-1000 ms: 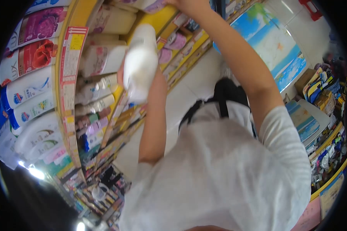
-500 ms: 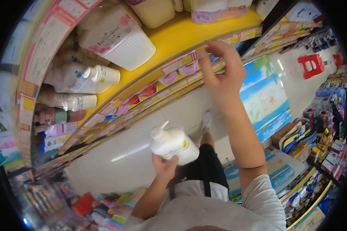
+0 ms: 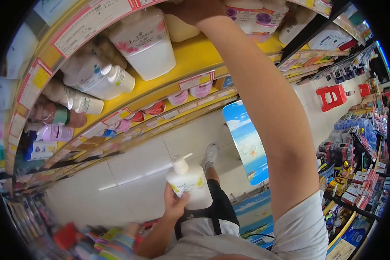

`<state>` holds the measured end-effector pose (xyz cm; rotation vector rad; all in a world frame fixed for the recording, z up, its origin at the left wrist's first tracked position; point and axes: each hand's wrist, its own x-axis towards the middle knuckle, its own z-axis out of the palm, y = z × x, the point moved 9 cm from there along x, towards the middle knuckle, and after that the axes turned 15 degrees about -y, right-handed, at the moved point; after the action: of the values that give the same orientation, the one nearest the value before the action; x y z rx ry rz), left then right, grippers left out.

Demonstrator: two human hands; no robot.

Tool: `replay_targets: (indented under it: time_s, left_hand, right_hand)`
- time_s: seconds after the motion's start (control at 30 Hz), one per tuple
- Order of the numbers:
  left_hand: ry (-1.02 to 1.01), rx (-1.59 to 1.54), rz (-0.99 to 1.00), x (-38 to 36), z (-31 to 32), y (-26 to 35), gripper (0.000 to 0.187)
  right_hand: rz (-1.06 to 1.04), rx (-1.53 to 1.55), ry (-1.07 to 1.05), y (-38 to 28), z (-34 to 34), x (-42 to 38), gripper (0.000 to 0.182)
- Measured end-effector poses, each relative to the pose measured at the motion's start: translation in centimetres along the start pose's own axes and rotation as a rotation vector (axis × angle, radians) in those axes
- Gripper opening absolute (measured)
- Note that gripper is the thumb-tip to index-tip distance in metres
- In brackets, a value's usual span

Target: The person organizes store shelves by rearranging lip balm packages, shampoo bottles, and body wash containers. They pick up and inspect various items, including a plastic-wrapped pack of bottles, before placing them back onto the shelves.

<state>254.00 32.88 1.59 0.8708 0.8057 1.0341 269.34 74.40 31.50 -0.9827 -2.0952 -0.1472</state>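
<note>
A white pump bottle [image 3: 190, 184] with a yellow-green flower print is held upright in my left hand [image 3: 175, 202], low in front of my body, thumb across its front. My right arm stretches up to the yellow shelf. At the top edge my right hand [image 3: 194, 11] is at a pale yellow bottle [image 3: 180, 29]; its fingers are hidden from view. Left of it stands a white bottle with pink roses [image 3: 145, 45]. To its right are bottles with purple flowers [image 3: 255, 18].
Smaller bottles [image 3: 84, 105] line the yellow shelf [image 3: 201, 51] at the left, with pink and red items on the shelf beneath. A blue beach-print board [image 3: 247, 143] stands below my right arm. A red stool [image 3: 332, 98] is on the floor at the right, near stacked goods.
My right hand has moved up and left to the upper shelf bottles. The pump bottle has turned in my left hand, so its label faces up more. The view has shifted.
</note>
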Motion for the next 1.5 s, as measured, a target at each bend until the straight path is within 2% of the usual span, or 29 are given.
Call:
replay_targets:
  time_s: [0.07,0.17,0.27,0.37,0.57,0.67,0.77,0.87,1.0,1.07,1.17,1.2,1.3,1.33,1.37,1.43,1.47,1.5]
  left_hand:
    - [-0.007,0.002,-0.019,-0.3,-0.1,-0.4,0.066]
    - [-0.005,-0.008,0.018,-0.3,0.2,-0.2,0.068]
    - [-0.023,-0.021,0.018,-0.3,0.3,-0.7,0.067]
    - [-0.030,-0.025,0.012,0.3,0.7,-0.6,0.067]
    - [-0.032,-0.029,-0.015,1.5,1.0,-0.7,0.069]
    - [-0.019,-0.049,-0.028,1.7,0.9,-1.2,0.068]
    - [-0.037,-0.042,0.001,2.3,1.3,-0.8,0.068]
    - [-0.044,-0.024,0.012,2.8,1.6,-0.6,0.068]
    - [-0.040,-0.038,-0.012,3.3,1.8,-0.8,0.067]
    - [-0.048,-0.013,0.000,3.6,2.0,-0.4,0.066]
    - [-0.036,-0.016,0.018,3.5,2.1,0.1,0.064]
    - [-0.035,-0.013,0.030,3.4,2.1,0.5,0.063]
    - [-0.026,-0.009,0.068,3.6,2.3,1.7,0.063]
    - [-0.015,-0.013,0.075,3.6,2.2,2.0,0.063]
    - [-0.001,-0.021,0.076,3.5,2.2,2.4,0.063]
    - [0.033,-0.041,0.089,3.8,2.1,3.7,0.063]
    - [0.048,-0.056,0.094,4.2,2.1,4.5,0.063]
    - [0.042,-0.062,0.110,4.7,2.4,5.7,0.062]
  right_hand:
    - [0.016,-0.015,0.037,-0.5,-0.6,-0.4,0.054]
    - [0.229,0.228,-0.029,-0.2,-0.9,-2.9,0.065]
    - [0.077,0.060,0.341,-3.5,-4.3,-6.7,0.081]
    - [0.162,0.136,0.242,-3.3,-3.2,-9.2,0.090]
    - [0.125,0.070,0.219,-3.3,-2.4,-10.8,0.089]
    - [-0.045,0.013,0.288,-4.2,-2.5,-11.2,0.089]
    - [-0.080,0.012,0.295,-4.4,-2.5,-11.2,0.091]
    - [0.004,0.079,0.227,-4.0,-2.1,-11.1,0.085]
    - [0.142,-0.018,0.176,-3.8,-2.1,-8.9,0.067]
    - [0.120,-0.062,0.165,-2.1,-0.8,-6.8,0.055]
    - [0.250,-0.004,-0.206,1.5,3.5,-5.0,0.047]
    - [0.110,-0.081,-0.102,0.1,2.9,-5.0,0.042]
    - [0.223,-0.068,-0.126,1.4,3.8,-6.4,0.051]
    - [-0.041,-0.171,0.118,-1.4,0.6,-6.6,0.036]
    - [0.172,0.036,-0.060,-0.6,0.5,-7.0,0.034]
    - [0.308,0.302,-0.157,-1.5,-1.2,-10.3,0.033]
    - [0.227,0.365,-0.072,-2.9,-2.7,-12.7,0.033]
    - [0.401,0.569,-0.149,-3.6,-2.5,-16.3,0.034]
